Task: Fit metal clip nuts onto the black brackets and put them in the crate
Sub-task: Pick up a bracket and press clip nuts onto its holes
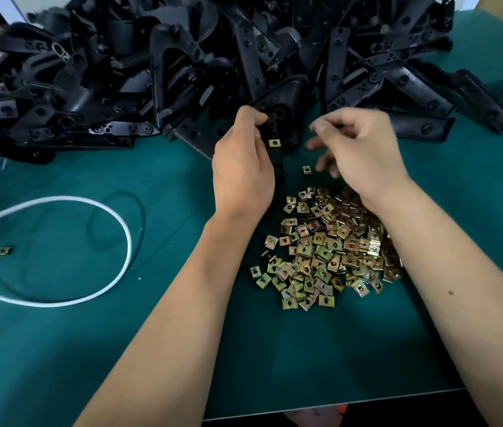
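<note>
My left hand (242, 163) grips a black bracket (276, 131) upright over the green mat, and one brass-coloured clip nut (274, 143) sits fitted on its edge. My right hand (356, 146) hovers just to the right of it, thumb and forefinger pinched together; whether a nut lies between them is blurred. A single loose clip nut (306, 170) lies on the mat between the hands. A heap of clip nuts (327, 248) spreads below my right wrist. A big pile of black brackets (182, 63) fills the far side of the table. No crate is in view.
A white cable (90, 204) loops across the left of the green mat (121, 334). One stray clip nut (4, 250) lies at the far left near a pale object at the frame's edge. The mat's front edge runs along the lower right.
</note>
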Demonstrator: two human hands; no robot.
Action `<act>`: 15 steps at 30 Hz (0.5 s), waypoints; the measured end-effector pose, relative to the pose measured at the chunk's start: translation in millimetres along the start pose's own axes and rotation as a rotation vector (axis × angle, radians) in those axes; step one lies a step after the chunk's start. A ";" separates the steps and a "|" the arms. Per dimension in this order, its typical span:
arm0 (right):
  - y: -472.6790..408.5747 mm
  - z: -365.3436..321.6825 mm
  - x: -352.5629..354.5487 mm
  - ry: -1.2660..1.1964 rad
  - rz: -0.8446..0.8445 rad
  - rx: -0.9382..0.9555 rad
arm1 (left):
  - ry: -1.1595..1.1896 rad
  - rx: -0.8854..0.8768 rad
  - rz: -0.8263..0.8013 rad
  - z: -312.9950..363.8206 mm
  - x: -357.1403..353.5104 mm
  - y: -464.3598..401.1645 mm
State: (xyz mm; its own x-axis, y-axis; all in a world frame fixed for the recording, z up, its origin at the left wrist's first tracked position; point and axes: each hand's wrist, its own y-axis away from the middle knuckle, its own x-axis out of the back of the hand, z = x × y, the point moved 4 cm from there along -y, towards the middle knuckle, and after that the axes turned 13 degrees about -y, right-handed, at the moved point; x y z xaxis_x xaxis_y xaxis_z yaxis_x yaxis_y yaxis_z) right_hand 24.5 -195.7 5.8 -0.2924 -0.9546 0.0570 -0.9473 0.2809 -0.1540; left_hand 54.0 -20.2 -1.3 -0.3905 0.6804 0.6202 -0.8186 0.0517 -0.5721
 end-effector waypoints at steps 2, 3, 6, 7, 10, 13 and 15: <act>-3.2 1.6 8.8 0.245 0.026 0.068 | 0.009 0.038 0.003 -3.4 0.5 -0.1; -3.3 2.0 9.4 0.296 0.018 0.083 | 0.009 0.049 0.006 -4.3 0.6 -0.1; 1.4 -0.1 -3.0 0.298 -0.074 0.113 | 0.003 0.046 0.012 -3.1 0.9 0.3; 4.3 -1.5 -9.9 0.281 -0.105 0.126 | 0.005 0.028 0.010 -1.4 1.0 0.4; 11.4 -2.5 -25.8 0.137 -0.144 0.102 | 0.025 -0.051 -0.004 4.6 1.6 1.6; 10.8 0.9 -25.5 0.007 -0.124 0.006 | 0.029 -0.120 -0.015 9.9 2.1 1.8; 9.7 2.8 -22.3 -0.099 -0.143 -0.092 | 0.014 -0.154 -0.016 12.5 3.3 1.0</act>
State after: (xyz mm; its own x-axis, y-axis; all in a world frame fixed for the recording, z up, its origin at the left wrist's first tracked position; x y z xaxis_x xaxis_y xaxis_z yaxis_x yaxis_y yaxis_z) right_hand 22.2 -171.9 0.3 -0.1442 -0.9892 -0.0262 -0.9875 0.1456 -0.0607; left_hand 46.6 -27.0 6.9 -0.3710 0.6885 0.6231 -0.7500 0.1736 -0.6383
